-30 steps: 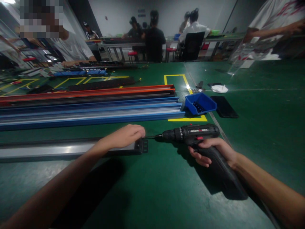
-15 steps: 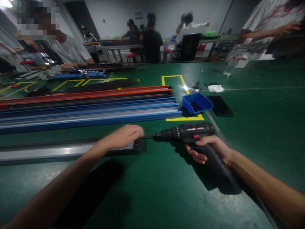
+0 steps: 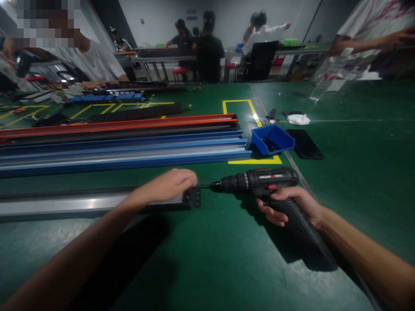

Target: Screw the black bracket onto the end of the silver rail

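Observation:
A black cordless drill point(image 3: 272, 179) lies in my right hand point(image 3: 296, 205), the fingers wrapped round its handle. Its long thin bit point(image 3: 205, 186) points left and reaches the end of a silver metal rail point(image 3: 78, 205) with dark edges. A black end piece with slots point(image 3: 196, 199) sits at that rail end. My left hand point(image 3: 175, 183) rests over the rail there, fingers curled and closed beside the bit's tip. Whatever those fingertips pinch is hidden.
Beyond the rail lie blue channels point(image 3: 194, 152) and an orange one point(image 3: 207, 119). At their right stand a blue bin point(image 3: 280, 142) of small dark parts and a black phone-like slab point(image 3: 304, 144). A clear bottle point(image 3: 324, 82) is further back; people work around.
The view has shifted slightly, so most things appear a little further right. The drill's handle end has moved slightly right and down. Both hands keep their grip.

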Tool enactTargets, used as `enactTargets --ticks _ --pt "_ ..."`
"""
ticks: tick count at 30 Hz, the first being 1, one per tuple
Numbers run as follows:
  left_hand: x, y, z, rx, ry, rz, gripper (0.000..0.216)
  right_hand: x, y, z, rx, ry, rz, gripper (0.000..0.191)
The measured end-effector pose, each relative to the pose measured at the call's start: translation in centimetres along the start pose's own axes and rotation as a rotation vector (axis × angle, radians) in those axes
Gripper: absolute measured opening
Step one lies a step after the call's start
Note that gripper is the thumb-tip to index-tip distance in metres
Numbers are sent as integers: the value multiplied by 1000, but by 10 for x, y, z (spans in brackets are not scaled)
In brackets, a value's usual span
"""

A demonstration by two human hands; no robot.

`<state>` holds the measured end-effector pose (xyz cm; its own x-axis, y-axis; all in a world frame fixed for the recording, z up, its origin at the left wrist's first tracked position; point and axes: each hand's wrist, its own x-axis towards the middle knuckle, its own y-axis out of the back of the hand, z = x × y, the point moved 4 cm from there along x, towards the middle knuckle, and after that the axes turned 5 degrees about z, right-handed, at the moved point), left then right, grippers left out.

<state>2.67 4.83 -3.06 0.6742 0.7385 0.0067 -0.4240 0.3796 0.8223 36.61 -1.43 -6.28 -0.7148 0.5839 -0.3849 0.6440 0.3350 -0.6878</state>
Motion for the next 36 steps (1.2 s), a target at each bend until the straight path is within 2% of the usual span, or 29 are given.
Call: enactTargets --ticks 15,22,30,36 --pt "-1 -1 -1 45 -3 7 39 0 0 -1 28 -35 39 33" --pt "-2 -1 1 79 21 11 39 1 -5 1 21 -63 134 29" --pt "-2 -2 -3 83 4 12 41 1 -11 3 -41 31 98 25" --pt "-2 -1 2 59 -10 17 41 -1 -7 2 -54 80 66 29"
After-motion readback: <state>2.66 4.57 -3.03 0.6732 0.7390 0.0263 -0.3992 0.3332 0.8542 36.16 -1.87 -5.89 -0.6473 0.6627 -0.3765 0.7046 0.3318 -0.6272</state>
